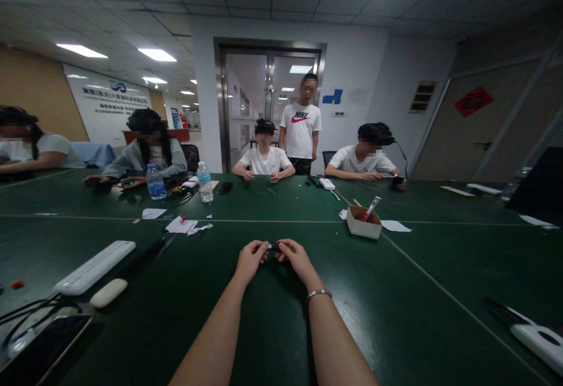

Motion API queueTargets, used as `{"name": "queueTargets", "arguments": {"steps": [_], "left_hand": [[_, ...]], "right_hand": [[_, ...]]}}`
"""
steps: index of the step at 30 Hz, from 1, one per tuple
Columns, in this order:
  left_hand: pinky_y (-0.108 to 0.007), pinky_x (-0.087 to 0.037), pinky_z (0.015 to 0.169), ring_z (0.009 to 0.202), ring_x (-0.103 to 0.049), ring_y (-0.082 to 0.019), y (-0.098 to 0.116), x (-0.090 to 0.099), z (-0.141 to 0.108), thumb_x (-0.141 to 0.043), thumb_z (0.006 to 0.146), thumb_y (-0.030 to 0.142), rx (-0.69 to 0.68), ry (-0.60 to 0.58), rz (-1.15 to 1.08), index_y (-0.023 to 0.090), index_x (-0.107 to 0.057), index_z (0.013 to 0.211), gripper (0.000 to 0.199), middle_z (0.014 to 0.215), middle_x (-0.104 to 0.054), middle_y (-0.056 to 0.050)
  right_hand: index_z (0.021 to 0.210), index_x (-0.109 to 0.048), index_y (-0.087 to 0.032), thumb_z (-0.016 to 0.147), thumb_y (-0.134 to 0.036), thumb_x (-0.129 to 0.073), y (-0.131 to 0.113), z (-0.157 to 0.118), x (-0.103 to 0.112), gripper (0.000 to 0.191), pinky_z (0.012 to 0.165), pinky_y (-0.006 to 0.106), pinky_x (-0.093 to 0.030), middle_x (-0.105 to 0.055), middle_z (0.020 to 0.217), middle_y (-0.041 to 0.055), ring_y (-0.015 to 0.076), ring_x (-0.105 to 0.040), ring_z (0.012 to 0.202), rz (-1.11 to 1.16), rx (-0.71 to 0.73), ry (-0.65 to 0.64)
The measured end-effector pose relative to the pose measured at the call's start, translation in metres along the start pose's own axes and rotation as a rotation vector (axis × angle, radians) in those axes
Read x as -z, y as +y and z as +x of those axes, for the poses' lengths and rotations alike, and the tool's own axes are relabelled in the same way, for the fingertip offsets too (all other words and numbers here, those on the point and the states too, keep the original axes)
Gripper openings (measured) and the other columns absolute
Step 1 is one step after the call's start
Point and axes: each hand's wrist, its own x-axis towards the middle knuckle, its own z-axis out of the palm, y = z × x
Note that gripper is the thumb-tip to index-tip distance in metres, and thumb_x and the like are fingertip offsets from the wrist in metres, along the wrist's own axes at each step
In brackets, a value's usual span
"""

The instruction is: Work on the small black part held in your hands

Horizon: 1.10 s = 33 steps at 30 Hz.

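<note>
Above the green table point(281, 315), both of my hands meet around a small black piece with a silvery end point(274, 246). My left hand point(254, 258) pinches it at the silvery end. The dark end sits between the thumb and fingers of my right hand point(297, 258), and a metal bracelet point(319, 295) circles that wrist. My fingertips cover part of the piece, so its exact kind cannot be made out.
On my left lie a white power strip point(97, 267), a white oval case point(109, 293) and a phone point(46, 345). An open box point(364, 222) with a red-handled tool stands ahead right. Bottles point(204, 182) and paper scraps point(182, 225) are ahead left. Several people sit across.
</note>
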Motion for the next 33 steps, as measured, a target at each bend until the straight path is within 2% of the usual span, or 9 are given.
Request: {"name": "queueTargets", "arguments": {"steps": [6, 10, 12, 15, 17, 20, 25, 30, 33], "left_hand": [[-0.024, -0.047, 0.06, 0.076, -0.061, -0.016, 0.008, 0.002, -0.006, -0.064, 0.072, 0.047, -0.073, -0.039, -0.018, 0.017, -0.065, 0.093, 0.036, 0.086, -0.066, -0.005], [-0.023, -0.048, 0.058, 0.078, -0.063, -0.016, 0.009, 0.001, -0.005, -0.067, 0.069, 0.049, -0.034, -0.005, -0.042, 0.019, -0.062, 0.104, 0.046, 0.095, -0.066, -0.007], [-0.022, -0.047, 0.054, 0.072, -0.062, -0.015, 0.007, -0.001, -0.001, -0.063, 0.07, 0.056, 0.02, 0.04, -0.024, 0.018, -0.062, 0.101, 0.049, 0.091, -0.067, -0.008], [-0.023, -0.044, 0.051, 0.061, -0.06, -0.014, 0.004, -0.002, 0.007, -0.054, 0.071, 0.068, 0.146, 0.095, -0.001, 0.013, -0.063, 0.083, 0.057, 0.073, -0.064, -0.007], [-0.022, -0.041, 0.047, 0.054, -0.056, -0.013, 0.004, -0.004, 0.012, -0.05, 0.069, 0.073, 0.213, 0.072, 0.011, 0.012, -0.061, 0.074, 0.062, 0.063, -0.061, -0.005], [-0.022, -0.035, 0.043, 0.046, -0.051, -0.011, 0.004, -0.006, 0.014, -0.044, 0.07, 0.076, 0.241, 0.018, 0.041, 0.013, -0.059, 0.068, 0.065, 0.056, -0.057, -0.003], [-0.021, -0.035, 0.042, 0.047, -0.05, -0.011, 0.0, -0.006, 0.009, -0.049, 0.073, 0.066, 0.143, 0.062, 0.124, 0.016, -0.059, 0.067, 0.051, 0.055, -0.056, 0.0], [-0.019, -0.037, 0.042, 0.055, -0.056, -0.012, 0.003, -0.004, 0.009, -0.056, 0.074, 0.05, 0.125, 0.043, 0.12, 0.018, -0.061, 0.073, 0.032, 0.064, -0.06, -0.001], [-0.019, -0.039, 0.043, 0.055, -0.056, -0.012, 0.007, -0.003, 0.01, -0.056, 0.074, 0.049, 0.09, 0.035, 0.104, 0.017, -0.062, 0.075, 0.032, 0.064, -0.06, -0.001]], "right_hand": [[0.09, -0.064, -0.017, 0.07, -0.05, -0.067, 0.001, 0.0, 0.0, 0.039, 0.059, 0.028, -0.046, -0.066, 0.063, 0.0016, 0.0148, -0.059, 0.055, -0.018, 0.016, -0.009], [0.09, -0.064, -0.017, 0.07, -0.052, -0.067, 0.002, 0.001, 0.0, 0.04, 0.059, 0.029, -0.046, -0.066, 0.064, 0.0017, 0.0152, -0.06, 0.055, -0.02, 0.016, -0.007], [0.09, -0.064, -0.017, 0.069, -0.052, -0.067, 0.001, 0.001, 0.0, 0.041, 0.059, 0.029, -0.046, -0.066, 0.064, 0.0017, 0.0154, -0.06, 0.055, -0.017, 0.01, 0.002], [0.09, -0.064, -0.017, 0.069, -0.052, -0.067, 0.002, 0.001, 0.0, 0.041, 0.06, 0.029, -0.046, -0.066, 0.064, 0.0023, 0.0156, -0.06, 0.055, -0.004, 0.007, 0.015], [0.09, -0.064, -0.017, 0.068, -0.051, -0.068, 0.002, 0.001, 0.0, 0.041, 0.06, 0.029, -0.046, -0.066, 0.063, 0.0023, 0.0155, -0.06, 0.055, 0.003, 0.008, 0.028], [0.09, -0.064, -0.017, 0.066, -0.051, -0.07, 0.004, 0.004, 0.0, 0.042, 0.058, 0.029, -0.047, -0.065, 0.061, 0.0018, 0.0157, -0.06, 0.054, 0.006, 0.004, 0.04], [0.088, -0.065, -0.017, 0.066, -0.051, -0.069, 0.004, 0.009, 0.0, 0.041, 0.055, 0.028, -0.046, -0.065, 0.062, 0.002, 0.015, -0.059, 0.052, 0.007, -0.016, 0.018], [0.089, -0.065, -0.017, 0.066, -0.048, -0.07, 0.002, 0.01, 0.0, 0.039, 0.056, 0.028, -0.046, -0.065, 0.062, 0.0026, 0.0149, -0.059, 0.053, 0.017, -0.033, 0.019], [0.089, -0.064, -0.016, 0.067, -0.048, -0.069, 0.002, 0.01, 0.0, 0.039, 0.055, 0.028, -0.046, -0.065, 0.061, 0.0019, 0.0143, -0.058, 0.052, 0.022, -0.033, 0.012]]}}
